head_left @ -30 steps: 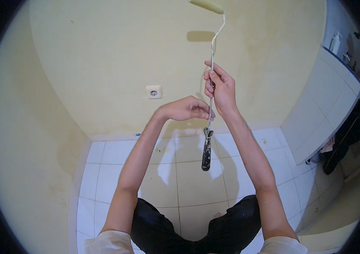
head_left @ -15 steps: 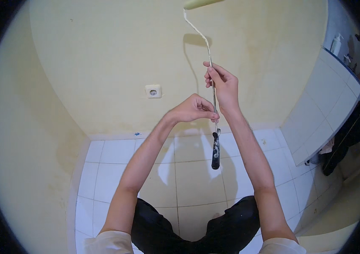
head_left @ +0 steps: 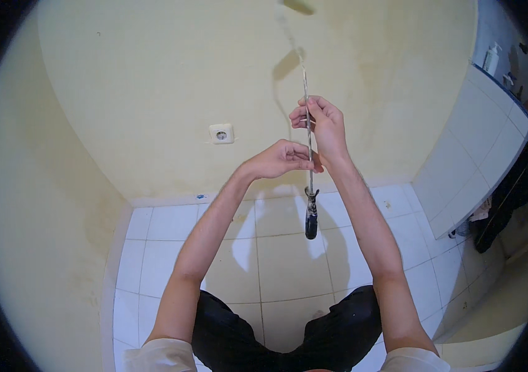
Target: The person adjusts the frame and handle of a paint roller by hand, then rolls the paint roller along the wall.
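The paint roller is turning about its rod: its sleeve, which was pointing right half a second ago and left before that, is now looking short, slanted and blurred, the picture's top edge cutting part of it off. The bent wire below the sleeve is smearing too, and the roller's shadow is slanting on the wall where it was lying nearly level. The dark, paint-spotted handle is hanging slightly higher in view than it was.

Both hands are keeping nearly the same places. The left hand is pinching the rod between thumb and fingers just above the handle; the right hand is gripping it higher up with thumb and fingertips, the other fingers curling loosely. The roller is standing nearly upright in the air, before the far wall and over the floor.

The white-tiled floor is running up to a pale skirting at its far edge, and shadows are falling across its middle. A small blue thing is lying near its far left corner. The yellowish wall is showing brownish stains and bearing a white socket. At the right, a tiled ledge is curving inward, a white pump bottle standing on it.
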`<control>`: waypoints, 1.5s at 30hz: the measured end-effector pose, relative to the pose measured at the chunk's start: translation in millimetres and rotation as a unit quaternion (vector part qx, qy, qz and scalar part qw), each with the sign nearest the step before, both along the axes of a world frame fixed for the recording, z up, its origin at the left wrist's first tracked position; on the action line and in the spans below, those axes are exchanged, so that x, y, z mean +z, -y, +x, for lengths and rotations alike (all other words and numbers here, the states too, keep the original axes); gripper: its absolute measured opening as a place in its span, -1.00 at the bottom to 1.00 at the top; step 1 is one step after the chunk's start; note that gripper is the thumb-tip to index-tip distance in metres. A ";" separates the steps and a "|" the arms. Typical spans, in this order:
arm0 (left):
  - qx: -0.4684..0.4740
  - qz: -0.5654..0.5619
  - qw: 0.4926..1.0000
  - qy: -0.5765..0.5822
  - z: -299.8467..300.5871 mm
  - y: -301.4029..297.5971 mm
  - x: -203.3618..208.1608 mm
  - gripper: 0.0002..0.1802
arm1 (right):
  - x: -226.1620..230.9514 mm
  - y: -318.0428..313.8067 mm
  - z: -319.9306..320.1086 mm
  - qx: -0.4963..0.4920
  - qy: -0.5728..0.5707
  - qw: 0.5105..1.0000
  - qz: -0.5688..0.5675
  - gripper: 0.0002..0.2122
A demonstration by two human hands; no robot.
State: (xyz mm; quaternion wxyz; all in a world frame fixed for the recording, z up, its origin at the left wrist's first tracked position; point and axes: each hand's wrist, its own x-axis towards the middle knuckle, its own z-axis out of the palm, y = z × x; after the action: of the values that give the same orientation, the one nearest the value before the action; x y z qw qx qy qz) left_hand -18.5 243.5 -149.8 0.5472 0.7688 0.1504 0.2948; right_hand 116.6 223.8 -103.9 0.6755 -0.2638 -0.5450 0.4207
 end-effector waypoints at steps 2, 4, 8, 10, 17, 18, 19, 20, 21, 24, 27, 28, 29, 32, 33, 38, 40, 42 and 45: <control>-0.017 -0.005 1.000 -0.002 -2.2 0.3 1.2 -0.85 | -4.7 -6.1 0.2 0.021 -0.009 1.000 0.005 -0.75; 0.015 -0.010 1.000 -0.017 -4.1 -3.2 -0.2 -0.85 | -5.3 -9.6 0.3 0.043 -0.017 0.999 0.010 -0.75; 0.080 0.027 0.995 -0.047 -5.6 -8.1 2.2 -0.88 | 3.3 -3.0 0.4 -0.013 0.016 1.000 0.021 -0.74; 0.065 0.030 0.995 -0.074 -7.5 -12.5 1.1 -0.87 | 3.2 -4.1 2.4 -0.034 0.056 0.998 0.025 -0.72; 0.007 -0.089 0.993 -0.083 -22.8 6.8 27.6 -0.77 | 4.3 -3.3 19.0 0.010 0.081 0.996 -0.042 -0.73; 0.023 -0.057 0.988 -0.139 -22.8 7.9 29.6 -0.75 | 5.8 -0.7 18.4 0.016 0.090 0.994 -0.059 -0.74; 0.040 -0.024 0.980 -0.194 -22.6 9.8 31.6 -0.72 | 4.9 -1.7 17.2 0.017 0.090 0.994 -0.060 -0.74; 0.038 -0.025 0.980 -0.194 -18.6 12.3 33.4 -0.72 | 2.5 -3.7 16.9 0.031 0.058 0.995 -0.071 -0.76; 0.066 0.001 0.971 -0.230 -12.0 15.7 35.6 -0.72 | 0.4 -5.8 17.7 0.045 0.025 0.995 -0.082 -0.78; 0.053 0.017 0.983 -0.173 -5.2 18.3 25.3 -0.74 | 1.1 -12.8 24.8 0.120 -0.069 0.984 -0.114 -0.84; 0.003 -0.025 0.997 -0.078 -2.2 23.4 29.0 -0.78 | -2.3 -18.9 33.8 0.172 -0.109 0.971 -0.128 -0.86; -0.006 -0.055 0.995 -0.078 -0.9 24.9 31.2 -0.80 | -3.8 -18.5 37.1 0.171 -0.109 0.971 -0.128 -0.86; -0.002 -0.055 0.995 -0.079 -1.4 24.7 30.6 -0.80 | -3.3 -16.8 37.1 0.208 -0.123 0.962 -0.127 -0.85; -0.003 -0.067 0.994 -0.089 2.5 22.7 25.9 -0.79 | 3.8 -11.7 30.8 0.230 -0.165 0.948 -0.148 -0.83; 0.042 -0.055 0.991 -0.117 6.8 22.7 24.8 -0.80 | 5.1 -10.0 30.8 0.212 -0.194 0.943 -0.171 -0.83; 0.065 0.000 0.983 -0.173 14.9 21.4 16.7 -0.72 | -6.4 -23.5 35.3 0.254 -0.232 0.919 -0.194 -0.84; -0.091 -0.121 0.986 -0.076 13.4 23.4 14.3 -0.61 | -9.6 -25.5 38.9 0.262 -0.233 0.916 -0.195 -0.85; -0.119 -0.165 0.976 -0.074 7.5 39.1 30.9 -0.57 | -8.5 -22.5 39.6 0.247 -0.213 0.924 -0.202 -0.85; -0.166 -0.221 0.958 -0.074 1.4 43.6 37.0 -0.56 | -5.8 -20.6 45.8 0.276 -0.222 0.914 -0.200 -0.86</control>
State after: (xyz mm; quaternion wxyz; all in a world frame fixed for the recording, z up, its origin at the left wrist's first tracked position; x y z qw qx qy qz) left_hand -17.1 199.9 -112.8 0.7318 0.6628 0.1221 0.1019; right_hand 162.4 244.4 -109.7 0.5690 -0.1327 -0.3368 0.7384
